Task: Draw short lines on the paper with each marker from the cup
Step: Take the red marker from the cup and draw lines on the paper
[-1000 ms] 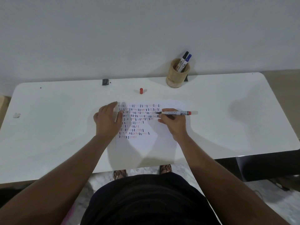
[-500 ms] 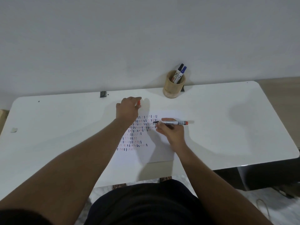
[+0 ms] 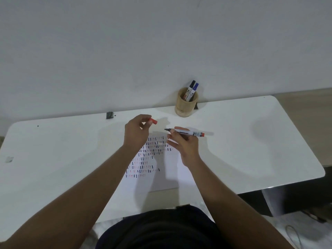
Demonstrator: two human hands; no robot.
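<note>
A white sheet of paper (image 3: 161,178) lies on the white table (image 3: 251,141), covered with rows of short red, blue and black lines. My right hand (image 3: 186,144) holds an uncapped red marker (image 3: 186,132) level above the paper's far edge, tip pointing left. My left hand (image 3: 136,132) pinches the red cap (image 3: 153,121) between thumb and fingers, lifted off the table just left of the marker tip. A wooden cup (image 3: 186,103) at the table's back edge holds a black marker (image 3: 190,88) and a blue marker (image 3: 193,90).
A small dark block (image 3: 109,115) sits at the back edge to the left. A grey scrap (image 3: 9,159) lies near the left edge. The wall rises directly behind the table. The floor and a cable show at the lower right.
My left hand left the paper, reached back to the red cap and picked it up. My right hand lifted the marker off the paper and moved it slightly away from me.
</note>
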